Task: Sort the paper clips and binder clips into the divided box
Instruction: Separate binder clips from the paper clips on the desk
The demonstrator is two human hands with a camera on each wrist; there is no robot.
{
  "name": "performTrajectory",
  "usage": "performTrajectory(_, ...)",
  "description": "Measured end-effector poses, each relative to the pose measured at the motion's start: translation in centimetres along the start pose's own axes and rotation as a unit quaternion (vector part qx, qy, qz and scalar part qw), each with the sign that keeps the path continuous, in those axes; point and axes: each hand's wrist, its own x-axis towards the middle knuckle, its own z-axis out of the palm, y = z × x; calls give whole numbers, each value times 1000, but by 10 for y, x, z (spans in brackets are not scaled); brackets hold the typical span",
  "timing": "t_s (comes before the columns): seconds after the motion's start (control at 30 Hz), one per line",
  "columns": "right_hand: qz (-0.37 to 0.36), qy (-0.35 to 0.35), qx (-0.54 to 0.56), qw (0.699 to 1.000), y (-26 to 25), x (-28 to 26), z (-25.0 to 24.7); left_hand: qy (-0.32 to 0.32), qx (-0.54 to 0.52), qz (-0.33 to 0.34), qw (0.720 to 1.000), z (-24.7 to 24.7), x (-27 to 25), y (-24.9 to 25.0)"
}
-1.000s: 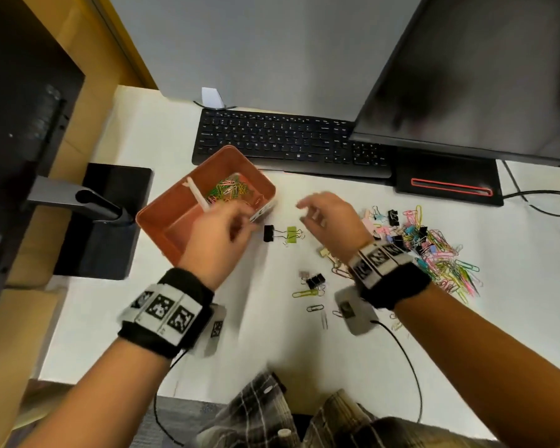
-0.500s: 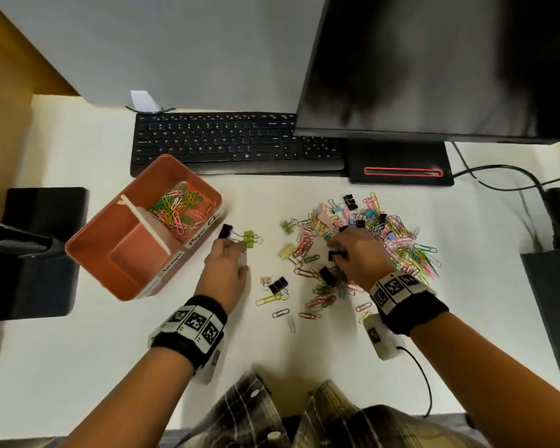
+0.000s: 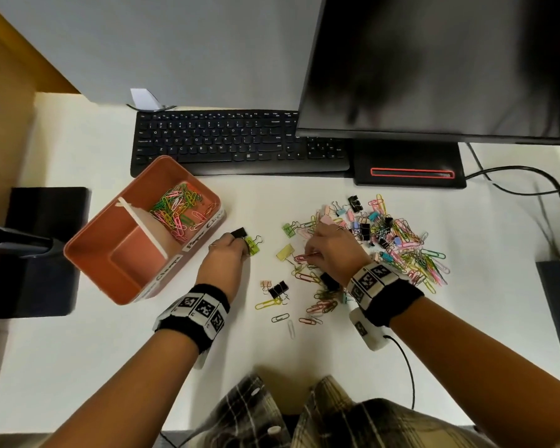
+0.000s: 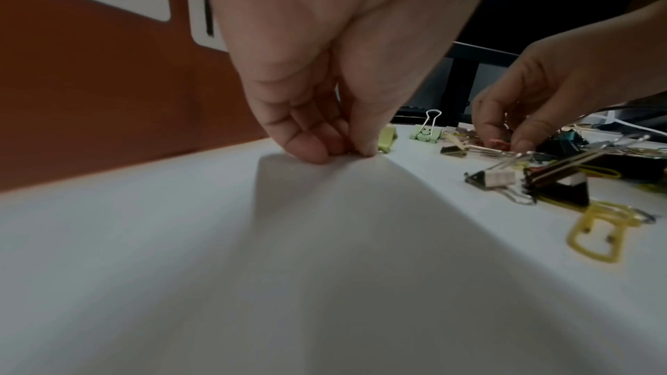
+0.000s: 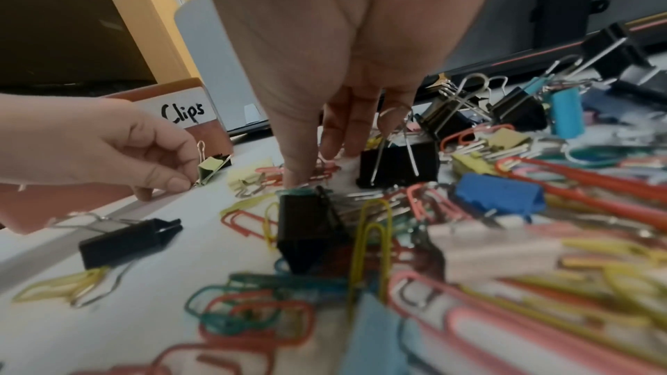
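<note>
A second ago both hands hovered above the desk by the box (image 3: 117, 253); now the left hand (image 3: 222, 265) is down on the white desk (image 3: 78, 350) just right of the box, fingertips at the yellow-green binder clip (image 3: 252, 245) beside the black binder clip (image 3: 239, 233). The right hand (image 3: 328, 250) has gone right and down to the near left edge of the clip pile (image 3: 395, 244), and since half a second ago its fingers have closed on a red paper clip (image 3: 301, 257).
</note>
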Motion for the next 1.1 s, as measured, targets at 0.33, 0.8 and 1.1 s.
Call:
performTrajectory(0.33, 24, 18, 65, 997, 1, -13, 0, 9, 35, 21, 999, -1, -4, 3)
performTrajectory(0.8, 31, 1, 8, 999, -19, -58, 17, 8, -103, 50, 993, -5, -65, 0)
performTrajectory(1.1, 72, 11, -57, 996, -21, -36, 26, -70, -72, 18, 995, 36, -80, 14)
